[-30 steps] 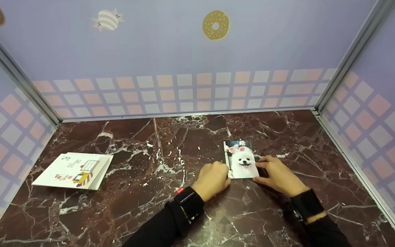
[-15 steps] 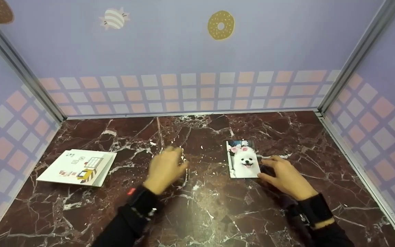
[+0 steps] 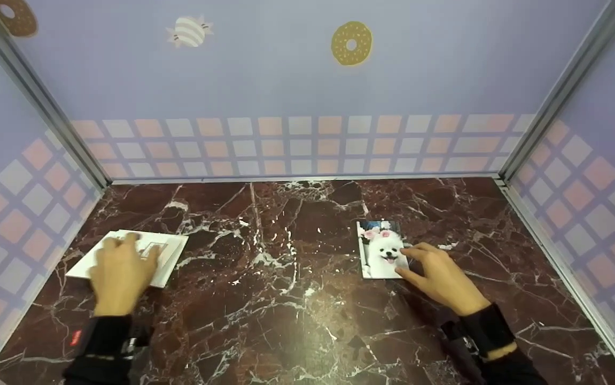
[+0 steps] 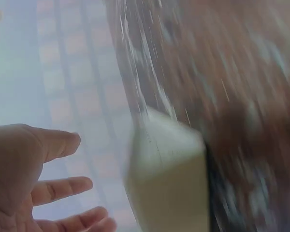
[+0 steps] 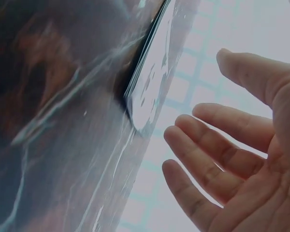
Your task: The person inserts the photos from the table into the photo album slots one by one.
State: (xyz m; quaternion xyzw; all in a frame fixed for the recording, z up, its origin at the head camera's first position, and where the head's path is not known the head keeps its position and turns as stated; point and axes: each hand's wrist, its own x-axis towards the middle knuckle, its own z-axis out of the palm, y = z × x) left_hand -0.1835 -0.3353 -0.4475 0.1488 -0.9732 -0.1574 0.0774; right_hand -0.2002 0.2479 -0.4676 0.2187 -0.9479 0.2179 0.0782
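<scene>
My left hand [image 3: 123, 272] is over a folded white card with a printed drawing [image 3: 167, 262] at the left of the table; its fingers are spread and hide part of the print. In the left wrist view the card [image 4: 171, 179] is blurred and the fingers are apart from it, holding nothing. My right hand [image 3: 441, 278] hovers beside a small stack of dog-picture cards [image 3: 384, 256], fingertips at its right edge in the head view. The right wrist view shows the stack [image 5: 150, 82] as several thin layers, with a gap to the loosely bent fingers.
A dark red marble table [image 3: 286, 305] with white veins lies under everything. A lilac back wall [image 3: 275, 80] with a pink and white check band closes the far side. Side walls meet it at grey metal corner posts [image 3: 563, 80].
My left hand has left the dog-picture stack and moved left across the table to the folded white card. My right hand has eased off the stack's edge and stays beside it.
</scene>
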